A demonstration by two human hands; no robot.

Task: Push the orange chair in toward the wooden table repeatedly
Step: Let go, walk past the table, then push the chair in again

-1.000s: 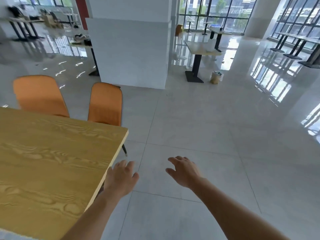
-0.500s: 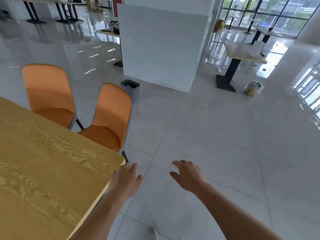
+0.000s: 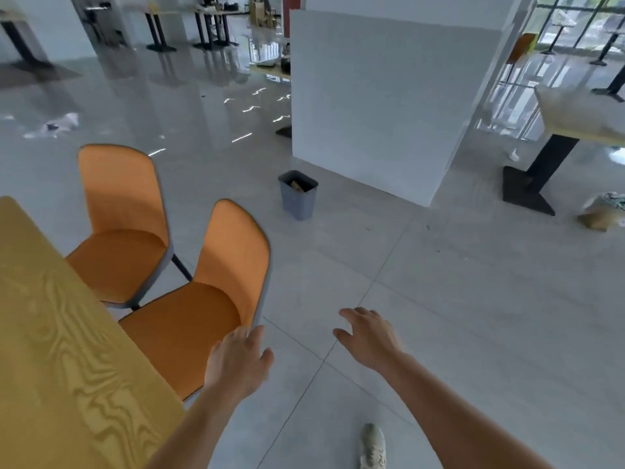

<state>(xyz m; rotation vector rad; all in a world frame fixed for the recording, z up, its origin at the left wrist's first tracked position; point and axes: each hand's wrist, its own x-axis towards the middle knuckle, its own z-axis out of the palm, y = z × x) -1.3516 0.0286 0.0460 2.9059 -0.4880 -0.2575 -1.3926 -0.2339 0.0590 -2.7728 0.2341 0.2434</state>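
The hall was wide and bright, its pale tiled floor glossy enough to throw back streaks of light. A large white pillar stood in the middle distance, and a small grey waste bin sat on the tiles just in front of its near corner. Off to the right stood another table on a black pedestal base, with a crumpled brownish bag on the floor near it. More dark-legged tables stood far back along the left.

At the lower left, the wood-grained tabletop ran in from the edge of view. Two orange chairs stood along its far side. The nearer orange chair was at the table's corner, its seat partly tucked beneath the tabletop and its backrest rising away from the table. The second orange chair stood just beside it, farther along the same side.

The person's left hand reached forward with its fingers loosely spread and holding nothing; it hovered over the outer edge of the nearer chair's seat, close below the backrest, though I could not tell whether it touched the chair. The right hand was also empty, palm down and fingers slightly spread, out over bare floor and well apart from the chair. A pale shoe showed on the tiles below, between the two forearms.
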